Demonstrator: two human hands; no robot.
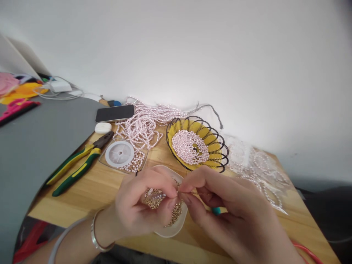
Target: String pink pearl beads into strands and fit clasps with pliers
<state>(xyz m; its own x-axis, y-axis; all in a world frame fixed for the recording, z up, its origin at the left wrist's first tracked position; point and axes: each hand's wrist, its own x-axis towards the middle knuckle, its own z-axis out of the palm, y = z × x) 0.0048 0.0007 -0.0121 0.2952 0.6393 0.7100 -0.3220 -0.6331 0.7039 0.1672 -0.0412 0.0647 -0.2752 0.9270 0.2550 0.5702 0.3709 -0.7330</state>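
My left hand (147, 205) and my right hand (220, 205) meet fingertip to fingertip above a white bowl (176, 230). Small gold beads (176, 216) lie in the bowl. A thin gold strand (202, 193) runs between the fingers of my right hand, whose thumb and index finger are pinched. My left thumb and index finger are also pinched; what lies between their tips is too small to make out. Through the loop of my left fingers a short row of pale beads (157, 197) shows; whether it hangs from the hand or lies in the bowl, I cannot tell.
A yellow basket (213, 146) with black wire loops holds pink beads. Left of it lie pink bead strands (143, 124), a phone (115, 113), a white case (103, 127), a spool (119, 154) on a bead box and green-yellow pliers (79, 165). Plastic bags (258, 165) lie right.
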